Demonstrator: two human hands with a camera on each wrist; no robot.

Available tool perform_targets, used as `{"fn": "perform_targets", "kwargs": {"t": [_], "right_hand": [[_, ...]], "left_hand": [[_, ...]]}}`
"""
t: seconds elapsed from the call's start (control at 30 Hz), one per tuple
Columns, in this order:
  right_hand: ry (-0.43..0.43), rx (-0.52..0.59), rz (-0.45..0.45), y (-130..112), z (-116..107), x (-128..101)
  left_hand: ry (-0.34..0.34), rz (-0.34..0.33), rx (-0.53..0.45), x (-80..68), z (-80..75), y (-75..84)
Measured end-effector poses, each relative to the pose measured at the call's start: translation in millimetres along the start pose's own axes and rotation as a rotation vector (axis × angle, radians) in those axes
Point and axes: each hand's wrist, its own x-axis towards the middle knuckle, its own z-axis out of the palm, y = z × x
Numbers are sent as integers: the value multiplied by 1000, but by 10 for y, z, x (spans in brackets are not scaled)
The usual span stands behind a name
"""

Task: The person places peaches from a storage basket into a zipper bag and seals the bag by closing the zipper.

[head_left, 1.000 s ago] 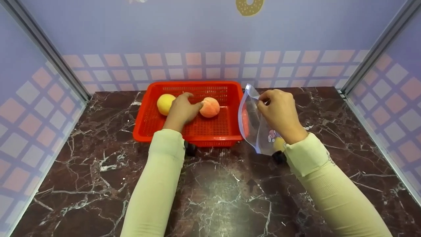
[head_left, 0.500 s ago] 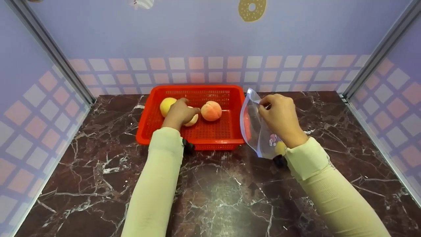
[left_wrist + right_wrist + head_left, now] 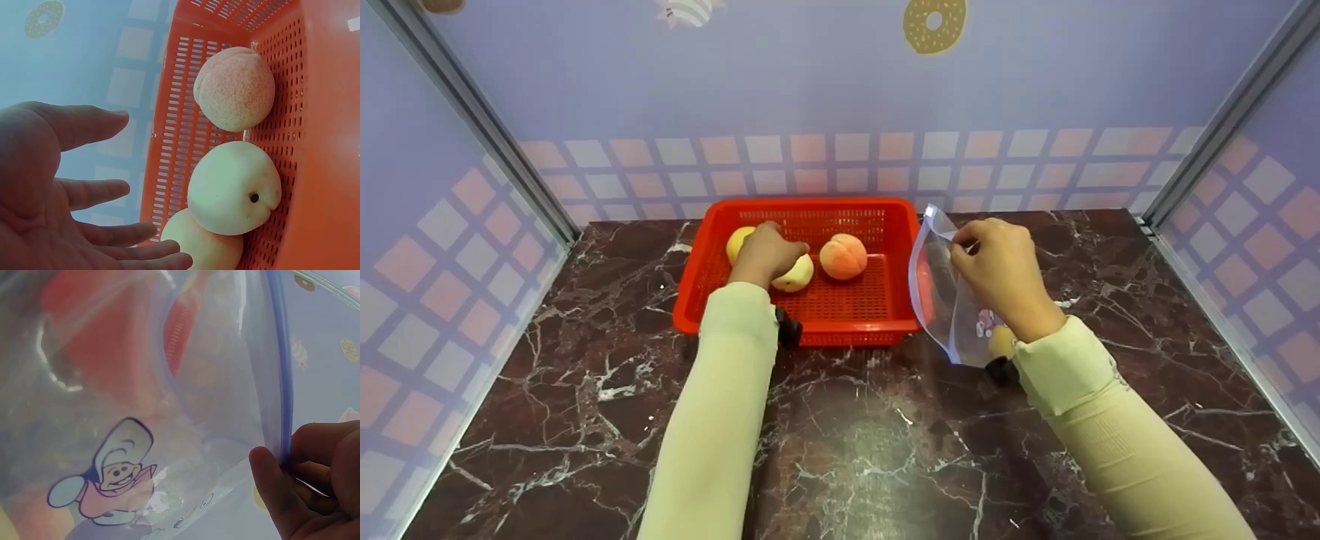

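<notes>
My left hand (image 3: 765, 253) is spread wide over the pale peach (image 3: 795, 274) in the red basket (image 3: 840, 324), not gripping yet. My right hand (image 3: 997, 262) pinches the zip bag (image 3: 949, 300) rim, propping its mouth toward the basket.

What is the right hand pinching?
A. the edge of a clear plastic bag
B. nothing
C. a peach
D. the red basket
A: the right hand pinches the blue-edged rim of the clear plastic bag, which stands beside the red basket; the peaches lie in the basket.
</notes>
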Motion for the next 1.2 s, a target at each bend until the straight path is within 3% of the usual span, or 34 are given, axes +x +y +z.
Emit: {"fn": "perform_targets", "kwargs": {"t": [0.63, 0.97, 1.2], "right_hand": [[7, 10, 3, 12, -22, -1], [-15, 13, 16, 8, -20, -19], [-8, 4, 15, 11, -54, -14]], "left_hand": [[-35, -2, 45, 127, 10, -91], [-71, 7, 100, 156, 3, -88], [-54, 32, 172, 203, 0, -50]]}}
